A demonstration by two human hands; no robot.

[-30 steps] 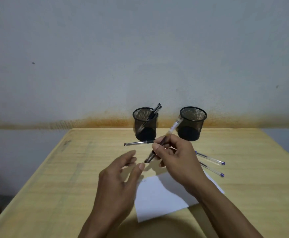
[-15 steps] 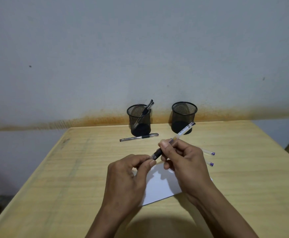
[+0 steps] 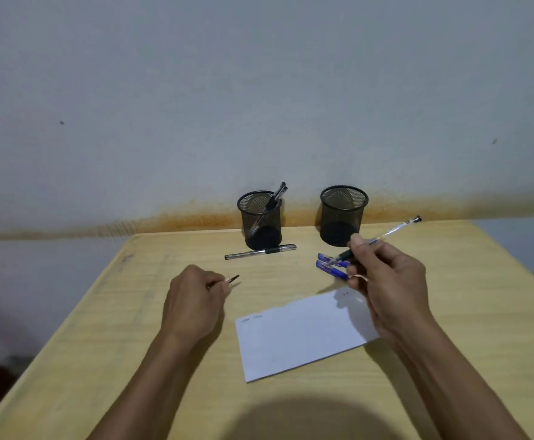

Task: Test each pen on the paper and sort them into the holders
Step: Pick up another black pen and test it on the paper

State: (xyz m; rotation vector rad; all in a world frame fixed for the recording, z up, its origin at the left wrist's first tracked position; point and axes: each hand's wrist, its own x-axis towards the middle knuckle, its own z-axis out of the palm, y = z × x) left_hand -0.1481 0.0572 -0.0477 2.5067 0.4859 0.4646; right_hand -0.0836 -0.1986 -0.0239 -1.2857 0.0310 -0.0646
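Observation:
My right hand grips an uncapped clear pen, its tip pointing down-left above the table. My left hand is closed around the pen's cap, whose dark end pokes out to the right. A white sheet of paper with small scribbles lies between my hands, partly under my right wrist. Two black mesh holders stand at the table's far edge: the left holder has pens in it, the right holder looks empty. A black-grip pen lies before the left holder. Two blue-capped pens lie beside my right hand.
The wooden table meets a pale wall with an orange stain along its base. The table's left edge drops to a dark floor. My head's shadow falls on the table's near edge.
My hands pulled apart: the cap came off into my left hand, which moved left, and my right hand carried the pen to the right. The paper now shows more fully.

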